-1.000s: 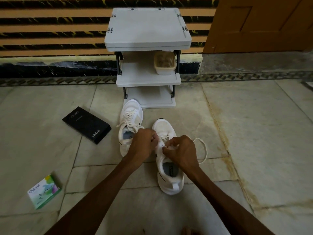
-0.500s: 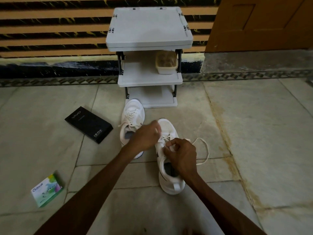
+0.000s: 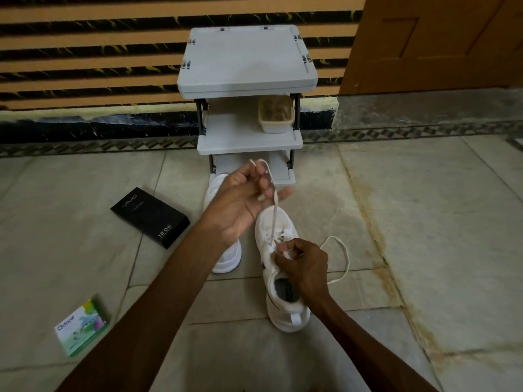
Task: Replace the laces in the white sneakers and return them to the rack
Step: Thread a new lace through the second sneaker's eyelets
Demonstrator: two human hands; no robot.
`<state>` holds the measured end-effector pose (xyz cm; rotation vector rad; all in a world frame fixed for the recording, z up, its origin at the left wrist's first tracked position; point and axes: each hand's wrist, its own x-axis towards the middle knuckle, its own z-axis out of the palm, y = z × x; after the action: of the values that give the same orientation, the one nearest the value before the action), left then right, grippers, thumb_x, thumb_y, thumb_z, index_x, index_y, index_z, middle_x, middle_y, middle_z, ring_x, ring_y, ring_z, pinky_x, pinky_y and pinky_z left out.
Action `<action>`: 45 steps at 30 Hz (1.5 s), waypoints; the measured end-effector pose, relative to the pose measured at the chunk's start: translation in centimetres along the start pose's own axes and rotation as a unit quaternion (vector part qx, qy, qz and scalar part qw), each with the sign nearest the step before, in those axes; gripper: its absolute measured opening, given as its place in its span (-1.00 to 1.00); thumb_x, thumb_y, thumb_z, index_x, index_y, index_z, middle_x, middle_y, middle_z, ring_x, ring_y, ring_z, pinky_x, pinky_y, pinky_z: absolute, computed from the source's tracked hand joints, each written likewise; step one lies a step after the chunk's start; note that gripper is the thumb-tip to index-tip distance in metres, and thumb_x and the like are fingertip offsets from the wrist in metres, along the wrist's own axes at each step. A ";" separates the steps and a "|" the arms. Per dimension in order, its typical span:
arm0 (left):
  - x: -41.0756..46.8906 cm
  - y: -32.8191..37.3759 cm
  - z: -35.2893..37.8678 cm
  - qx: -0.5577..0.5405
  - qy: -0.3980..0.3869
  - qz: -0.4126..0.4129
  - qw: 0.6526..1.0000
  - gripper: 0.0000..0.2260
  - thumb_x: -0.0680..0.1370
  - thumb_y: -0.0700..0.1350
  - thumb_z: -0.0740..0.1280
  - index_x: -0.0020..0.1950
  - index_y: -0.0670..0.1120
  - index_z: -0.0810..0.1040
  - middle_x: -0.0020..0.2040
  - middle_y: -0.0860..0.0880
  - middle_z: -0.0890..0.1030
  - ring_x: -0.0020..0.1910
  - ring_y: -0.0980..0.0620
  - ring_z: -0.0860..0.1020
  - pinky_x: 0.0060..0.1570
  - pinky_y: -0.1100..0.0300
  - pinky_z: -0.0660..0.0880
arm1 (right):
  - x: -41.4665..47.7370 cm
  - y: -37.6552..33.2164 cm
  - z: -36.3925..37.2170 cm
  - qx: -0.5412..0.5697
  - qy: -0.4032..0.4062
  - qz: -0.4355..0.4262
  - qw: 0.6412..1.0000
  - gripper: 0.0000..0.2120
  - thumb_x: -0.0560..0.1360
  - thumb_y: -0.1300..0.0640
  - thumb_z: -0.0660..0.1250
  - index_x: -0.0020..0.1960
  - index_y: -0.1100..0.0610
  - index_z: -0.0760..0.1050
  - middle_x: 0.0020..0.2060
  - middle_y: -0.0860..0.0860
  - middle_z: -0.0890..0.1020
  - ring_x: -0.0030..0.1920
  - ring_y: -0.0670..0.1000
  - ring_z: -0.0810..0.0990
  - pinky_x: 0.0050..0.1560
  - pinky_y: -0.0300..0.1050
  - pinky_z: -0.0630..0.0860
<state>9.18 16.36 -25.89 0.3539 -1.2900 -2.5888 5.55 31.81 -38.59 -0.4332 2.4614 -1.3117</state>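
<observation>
The left hand (image 3: 243, 199) has come up off the eyelets, where it sat beside the right hand half a second ago, and now hangs raised over the toe end, drawing a stretch of lace (image 3: 274, 219) out after it. Its grip is clenched on that lace, fingers curled round it, with the tip poking out above the knuckles. The right hand (image 3: 304, 267) has stayed low at the eyelet row of the sneaker (image 3: 283, 315), pinching the upper there; whether lace is also in that pinch I can't make out. The sneaker lies on the floor (image 3: 424, 222), heel toward me and toe toward the rack (image 3: 246, 58). The pulled strand runs nearly along that same line, from the eyelets forward and up to the left hand. So the lace's anchor lies below and toward me from the left grip, just beside the right hand, which is the nearer one for guiding the next eyelet. The lace's other end curls in a loose loop (image 3: 345, 258) on the floor, right of the shoe. I judge the lacing is only partly done here. The second sneaker (image 3: 229, 258) stands just left of the first, partly hidden by the left forearm, and neither is on the rack yet.
</observation>
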 end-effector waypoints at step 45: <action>0.2 -10.7 -2.4 0.762 0.093 0.015 0.641 -0.81 0.47 -0.12 0.23 -0.26 -0.08 0.61 -0.26 -0.02 0.60 -0.24 -0.01 0.58 -0.17 0.12 0.48 | 2.6 1.8 -3.7 0.118 -0.108 0.093 0.983 -0.97 0.44 0.12 0.48 -0.15 0.07 0.68 -0.26 0.04 0.70 -0.27 -0.04 0.62 -0.22 -0.10 0.60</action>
<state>8.74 20.74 -35.92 0.7365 -2.9067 -0.6686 1.45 34.40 -38.51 -0.2629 2.0840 -1.3758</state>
